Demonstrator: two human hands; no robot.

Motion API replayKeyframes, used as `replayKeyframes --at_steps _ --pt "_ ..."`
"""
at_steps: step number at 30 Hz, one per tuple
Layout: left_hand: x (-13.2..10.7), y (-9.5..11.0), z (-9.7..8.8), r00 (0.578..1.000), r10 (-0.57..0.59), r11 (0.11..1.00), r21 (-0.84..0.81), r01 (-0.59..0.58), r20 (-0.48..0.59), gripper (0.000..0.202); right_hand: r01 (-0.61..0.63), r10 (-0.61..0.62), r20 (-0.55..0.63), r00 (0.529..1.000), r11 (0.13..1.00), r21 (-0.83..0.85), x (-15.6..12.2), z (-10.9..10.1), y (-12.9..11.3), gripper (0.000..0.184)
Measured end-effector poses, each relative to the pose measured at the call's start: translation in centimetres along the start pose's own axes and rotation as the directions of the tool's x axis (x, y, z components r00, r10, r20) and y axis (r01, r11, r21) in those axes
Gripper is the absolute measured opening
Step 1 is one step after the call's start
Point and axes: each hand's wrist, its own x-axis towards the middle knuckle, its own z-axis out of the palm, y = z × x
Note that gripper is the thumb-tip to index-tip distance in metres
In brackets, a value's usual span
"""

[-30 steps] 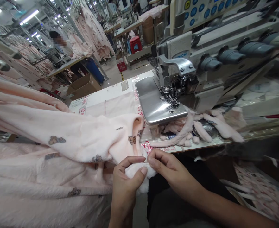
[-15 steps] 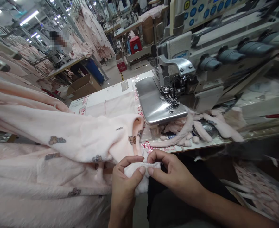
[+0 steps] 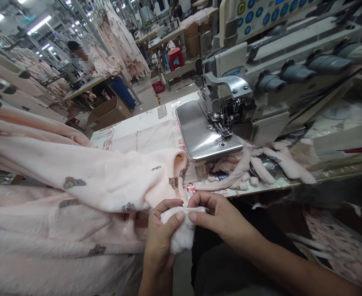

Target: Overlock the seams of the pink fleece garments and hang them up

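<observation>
Head: white cloth [image 3: 182, 237] between left hand [image 3: 160, 234] and right hand [image 3: 220, 216]; apparently in both

hands [image 3: 160, 232]: two
white fleece piece [image 3: 182, 234]: one
near sewing machine [image 3: 230, 61]: one
control panel [image 3: 267, 22]: one
grey knobs [image 3: 298, 74] along its front: four
bright metal plate [image 3: 201, 127]: one
near worktop [image 3: 137, 122]: one
pink offcuts [image 3: 262, 170]: many, overlapping, no sure count
open cardboard box [image 3: 119, 113]: one
red rod [image 3: 361, 150]: one

Cool white ceiling tubes [image 3: 40, 24] shone at the upper left. Glare sat on the metal plate [image 3: 202, 133]; the space beneath the table [image 3: 137, 122] was dim. The white cloth [image 3: 182, 236] looked fairly sharp, the pink fabric [image 3: 23, 263] at lower left blurred.
</observation>
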Motion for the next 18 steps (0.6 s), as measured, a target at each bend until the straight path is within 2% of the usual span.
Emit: replayKeyframes --at_steps 5,8,11,13,14,15,16,18 --pt "0.1 -0.1 0.2 1.000 -0.030 0.998 -0.048 0.030 -0.006 0.040 -0.079 0.078 0.010 0.997 0.986 0.145 0.4 0.0 0.1 0.019" --pt "0.2 0.0 0.5 0.999 -0.035 0.999 -0.043 0.033 -0.042 0.045 -0.058 0.062 -0.028 0.998 0.987 0.150 0.4 0.2 0.2 0.026" --pt "0.3 0.3 1.2 0.997 -0.024 0.999 -0.037 0.021 -0.068 0.048 0.043 -0.040 -0.064 0.997 0.998 0.043 0.4 -0.1 -0.2 0.025" --pt "0.5 0.7 1.6 0.998 -0.009 1.000 -0.007 0.009 -0.069 0.050 0.199 -0.210 -0.126 0.970 0.975 -0.097 0.5 -1.1 -1.4 0.019" --pt "0.6 0.8 1.7 0.998 -0.002 1.000 0.019 0.003 -0.065 0.051 0.292 -0.326 -0.185 0.927 0.938 -0.187 0.6 -1.9 -2.2 0.015" --pt "0.8 1.0 1.8 0.998 0.008 0.999 0.046 -0.005 -0.061 0.052 0.376 -0.450 -0.259 0.854 0.880 -0.290 0.7 -2.9 -3.3 0.012" --pt "0.9 1.0 1.8 0.998 0.019 0.997 0.070 -0.015 -0.057 0.053 0.437 -0.574 -0.331 0.749 0.803 -0.405 0.8 -4.0 -4.5 0.011" --pt "1.2 1.0 1.9 0.998 0.044 0.994 0.097 -0.039 -0.050 0.054 0.450 -0.771 -0.406 0.491 0.623 -0.639 1.1 -6.4 -7.0 0.017"
